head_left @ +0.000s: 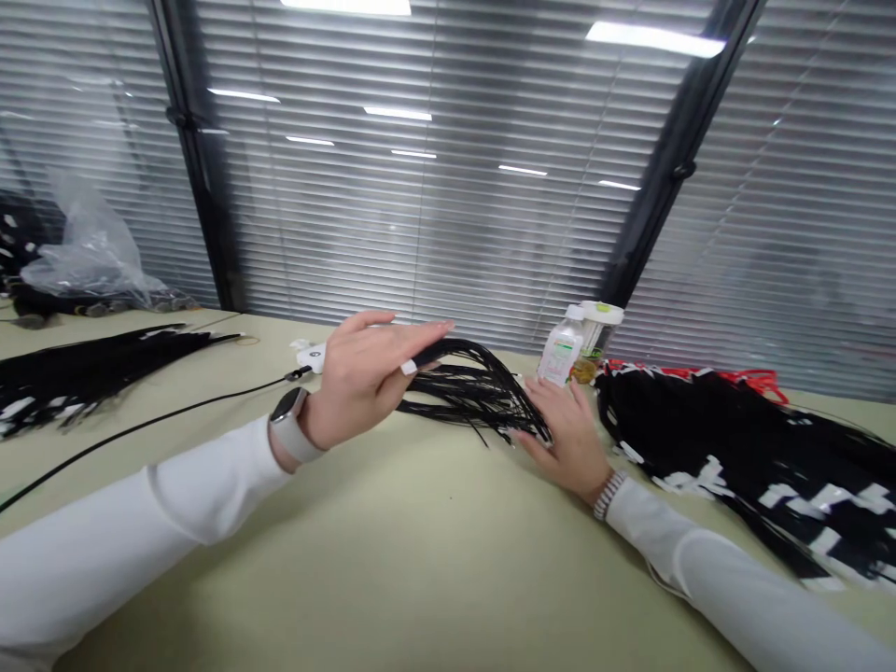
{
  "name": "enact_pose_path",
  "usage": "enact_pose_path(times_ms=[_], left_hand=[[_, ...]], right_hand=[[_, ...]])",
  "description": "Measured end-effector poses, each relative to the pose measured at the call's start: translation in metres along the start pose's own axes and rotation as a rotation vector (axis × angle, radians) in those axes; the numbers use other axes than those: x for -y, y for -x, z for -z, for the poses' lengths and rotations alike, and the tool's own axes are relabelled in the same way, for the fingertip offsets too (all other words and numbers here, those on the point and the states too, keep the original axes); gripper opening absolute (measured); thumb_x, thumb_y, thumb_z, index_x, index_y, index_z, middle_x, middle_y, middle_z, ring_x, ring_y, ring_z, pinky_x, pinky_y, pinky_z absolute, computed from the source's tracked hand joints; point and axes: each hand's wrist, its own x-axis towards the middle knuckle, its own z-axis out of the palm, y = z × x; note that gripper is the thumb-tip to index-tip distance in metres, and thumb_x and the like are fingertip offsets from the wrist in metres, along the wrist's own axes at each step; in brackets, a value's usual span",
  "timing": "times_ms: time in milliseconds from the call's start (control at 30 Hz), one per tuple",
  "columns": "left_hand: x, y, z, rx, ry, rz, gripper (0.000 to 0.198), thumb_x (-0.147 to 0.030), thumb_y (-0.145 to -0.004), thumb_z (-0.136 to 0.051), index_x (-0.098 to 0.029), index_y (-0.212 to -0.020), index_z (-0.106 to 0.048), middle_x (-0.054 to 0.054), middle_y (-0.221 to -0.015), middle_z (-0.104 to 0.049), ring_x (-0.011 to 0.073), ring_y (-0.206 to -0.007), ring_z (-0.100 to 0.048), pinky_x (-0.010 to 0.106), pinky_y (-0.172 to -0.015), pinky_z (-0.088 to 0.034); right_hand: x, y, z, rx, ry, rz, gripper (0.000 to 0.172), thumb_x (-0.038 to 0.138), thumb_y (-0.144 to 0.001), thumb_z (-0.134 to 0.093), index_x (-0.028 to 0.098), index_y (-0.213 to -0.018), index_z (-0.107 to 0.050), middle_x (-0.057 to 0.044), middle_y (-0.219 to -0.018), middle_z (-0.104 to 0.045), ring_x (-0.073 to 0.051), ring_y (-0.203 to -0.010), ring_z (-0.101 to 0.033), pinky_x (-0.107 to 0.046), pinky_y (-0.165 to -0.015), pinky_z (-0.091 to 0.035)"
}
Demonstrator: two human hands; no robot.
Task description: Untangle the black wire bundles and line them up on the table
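A bundle of thin black cords point(490, 378) arches above the table between my two hands. My left hand point(368, 373) is closed round the bundle's left end, its index finger stretched along the top; a small white tag shows by the thumb. At the bundle's other end, my right hand point(567, 434) lies with its fingers stretched out and the thumb apart, touching the cord ends near the tabletop. Part of those ends is hidden under the fingers.
Black cords with white tags and red ties point(742, 439) lie at right, another black bundle point(91, 369) at left. A bottle point(562, 345) and a lidded clear jar point(600, 336) stand behind my right hand. A black cable point(182, 411) runs to a white device point(308, 357).
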Motion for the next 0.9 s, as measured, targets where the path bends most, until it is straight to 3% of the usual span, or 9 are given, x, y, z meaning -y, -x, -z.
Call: enact_pose_path(times_ms=[100, 200, 300, 400, 467, 567, 667, 767, 900], left_hand=[[-0.006, -0.005, 0.009, 0.052, 0.005, 0.027, 0.033, -0.015, -0.082, -0.046, -0.023, -0.11, -0.059, 0.002, -0.103, -0.072, 0.0163, -0.094, -0.067, 0.032, -0.09, -0.045], [-0.013, -0.01, 0.018, 0.151, 0.014, -0.097, 0.031, -0.019, -0.08, -0.048, -0.027, -0.106, -0.062, -0.001, -0.102, -0.072, 0.0165, -0.093, -0.068, 0.033, -0.092, -0.044], [-0.013, -0.011, 0.018, 0.062, 0.017, -0.108, 0.039, -0.01, -0.078, -0.049, -0.025, -0.113, -0.057, 0.001, -0.106, -0.071, 0.016, -0.095, -0.067, 0.032, -0.092, -0.045], [-0.011, -0.011, 0.014, -0.041, 0.032, -0.106, 0.046, -0.003, -0.076, -0.049, -0.022, -0.118, -0.053, 0.004, -0.106, -0.071, 0.0153, -0.095, -0.067, 0.03, -0.089, -0.046], [-0.013, -0.012, 0.015, -0.019, 0.036, -0.164, 0.048, -0.002, -0.074, -0.048, -0.022, -0.119, -0.051, 0.005, -0.105, -0.071, 0.0155, -0.096, -0.067, 0.03, -0.089, -0.047], [-0.021, -0.017, 0.022, 0.018, 0.019, -0.233, 0.053, -0.003, -0.073, -0.048, -0.024, -0.122, -0.047, 0.005, -0.108, -0.07, 0.016, -0.1, -0.065, 0.031, -0.09, -0.047], [-0.028, -0.021, 0.03, 0.004, 0.003, -0.232, 0.057, -0.004, -0.073, -0.05, -0.023, -0.126, -0.044, 0.006, -0.108, -0.07, 0.0173, -0.1, -0.065, 0.031, -0.089, -0.048], [-0.03, -0.024, 0.037, 0.01, 0.03, -0.224, 0.056, -0.004, -0.075, -0.049, -0.022, -0.128, -0.043, 0.008, -0.109, -0.069, 0.0179, -0.1, -0.065, 0.031, -0.086, -0.049], [-0.033, -0.027, 0.037, 0.039, 0.099, -0.263, 0.048, -0.006, -0.076, -0.051, -0.021, -0.121, -0.049, 0.009, -0.108, -0.069, 0.0178, -0.099, -0.065, 0.03, -0.083, -0.05]], right_hand=[[0.0, -0.001, 0.0, 0.01, -0.048, -0.02, 0.034, 0.034, -0.086, -0.046, 0.018, -0.114, -0.055, -0.012, -0.108, -0.065, -0.028, -0.111, -0.053, -0.055, -0.104, -0.023], [0.001, 0.0, 0.003, 0.018, -0.128, -0.011, 0.041, 0.037, -0.083, -0.05, 0.015, -0.118, -0.052, -0.015, -0.112, -0.063, -0.029, -0.111, -0.054, -0.055, -0.104, -0.024], [0.005, 0.001, 0.006, 0.052, -0.229, 0.022, 0.052, 0.042, -0.076, -0.057, 0.016, -0.119, -0.049, -0.013, -0.114, -0.062, -0.029, -0.107, -0.055, -0.054, -0.105, -0.025], [0.01, 0.001, 0.007, 0.068, -0.322, -0.001, 0.034, 0.038, -0.076, -0.059, 0.02, -0.105, -0.057, -0.008, -0.096, -0.067, -0.025, -0.091, -0.062, -0.051, -0.104, -0.029], [0.015, 0.0, 0.007, 0.045, -0.38, -0.063, 0.025, 0.036, -0.077, -0.059, 0.022, -0.098, -0.058, -0.006, -0.09, -0.068, -0.025, -0.088, -0.063, -0.051, -0.101, -0.035], [0.031, 0.001, 0.01, -0.029, -0.474, -0.215, 0.029, 0.035, -0.084, -0.053, 0.022, -0.109, -0.051, -0.01, -0.103, -0.065, -0.026, -0.094, -0.061, -0.047, -0.089, -0.046], [0.054, 0.005, 0.019, -0.07, -0.581, -0.365, 0.019, 0.031, -0.093, -0.039, 0.022, -0.108, -0.048, -0.007, -0.095, -0.065, -0.02, -0.081, -0.064, -0.035, -0.073, -0.054], [0.07, 0.01, 0.033, -0.049, -0.646, -0.444, 0.014, 0.031, -0.093, -0.042, 0.022, -0.092, -0.053, 0.0, -0.072, -0.064, -0.015, -0.064, -0.062, -0.027, -0.061, -0.053], [0.068, 0.015, 0.055, -0.175, -0.702, -0.612, 0.013, 0.033, -0.09, -0.048, 0.023, -0.094, -0.055, 0.001, -0.069, -0.062, -0.015, -0.067, -0.06, -0.027, -0.066, -0.049]])
